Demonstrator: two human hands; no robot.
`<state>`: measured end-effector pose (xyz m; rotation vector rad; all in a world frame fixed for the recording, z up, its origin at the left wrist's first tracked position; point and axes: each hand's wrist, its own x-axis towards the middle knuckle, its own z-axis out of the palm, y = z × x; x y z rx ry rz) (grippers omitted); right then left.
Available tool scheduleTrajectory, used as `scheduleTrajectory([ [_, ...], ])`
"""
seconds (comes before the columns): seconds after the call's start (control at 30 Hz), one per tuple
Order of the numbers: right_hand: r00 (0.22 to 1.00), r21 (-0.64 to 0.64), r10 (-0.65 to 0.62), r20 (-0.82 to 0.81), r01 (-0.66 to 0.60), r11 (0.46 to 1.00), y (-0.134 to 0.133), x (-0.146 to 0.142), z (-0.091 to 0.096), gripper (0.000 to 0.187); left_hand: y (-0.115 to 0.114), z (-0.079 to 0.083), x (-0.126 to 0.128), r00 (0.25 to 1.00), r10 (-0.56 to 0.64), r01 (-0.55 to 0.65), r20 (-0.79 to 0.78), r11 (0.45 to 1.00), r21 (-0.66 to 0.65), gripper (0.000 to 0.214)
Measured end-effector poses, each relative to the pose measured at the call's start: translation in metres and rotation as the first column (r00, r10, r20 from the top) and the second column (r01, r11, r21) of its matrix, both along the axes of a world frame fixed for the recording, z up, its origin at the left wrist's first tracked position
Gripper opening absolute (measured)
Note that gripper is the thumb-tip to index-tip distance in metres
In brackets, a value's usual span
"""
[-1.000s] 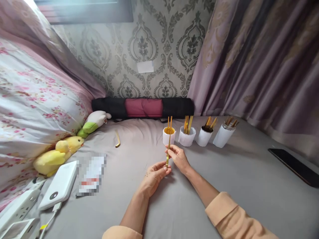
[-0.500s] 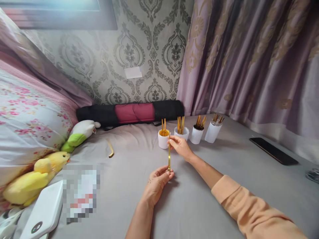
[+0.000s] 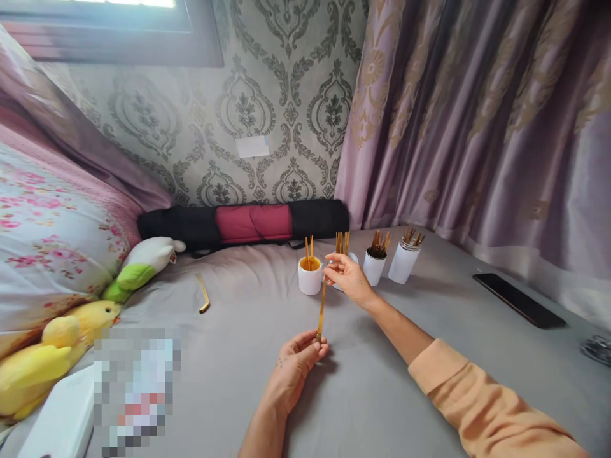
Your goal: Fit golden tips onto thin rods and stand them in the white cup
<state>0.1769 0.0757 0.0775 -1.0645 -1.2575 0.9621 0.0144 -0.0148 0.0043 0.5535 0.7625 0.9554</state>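
Left hand (image 3: 296, 361) and right hand (image 3: 352, 281) hold one gold stick (image 3: 321, 310)

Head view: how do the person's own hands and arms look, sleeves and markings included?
The left hand and right hand are both ungloved. Small dark dots mark the back of the left; the right has fainter specks. The left forearm is bare as far as it shows. A loose, creased peach sleeve with a broad cuff covers part of the right arm.

A two-handed pinch
Left hand (image 3: 292, 367) pinches nearer the body; right hand (image 3: 352, 280) pinches beyond the left fingers (image 3: 304, 340).
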Motion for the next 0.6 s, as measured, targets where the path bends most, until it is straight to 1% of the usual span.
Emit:
scheduleTrajectory([
  [0.17,0.999,-0.007,-0.029,0.013,0.029,1.000,-0.004,0.008,0.000,0.030,0.001,-0.004,0.000,1.000,0.001,-0.001,-0.005,1.000,0.018,0.029],
  [0.27,0.998,0.002,-0.063,0.023,0.063,0.998,-0.005,0.011,-0.002,0.029,0.001,-0.003,0.000,1.000,0.003,-0.003,-0.013,1.000,0.018,0.030],
  [0.37,0.996,-0.018,-0.092,0.019,0.093,0.996,-0.004,0.012,-0.001,0.029,0.000,-0.001,0.000,1.000,0.014,-0.014,-0.020,1.000,0.008,0.031],
  [0.5,0.997,-0.033,-0.068,-0.021,0.067,0.997,-0.002,0.011,0.005,0.029,0.001,0.001,0.000,1.000,0.027,-0.027,-0.010,1.000,0.009,0.029],
  [0.6,0.996,-0.019,-0.073,-0.043,0.072,0.997,0.002,0.013,0.012,0.028,0.002,0.001,-0.002,0.999,0.045,-0.045,0.001,0.999,-0.018,0.029],
])
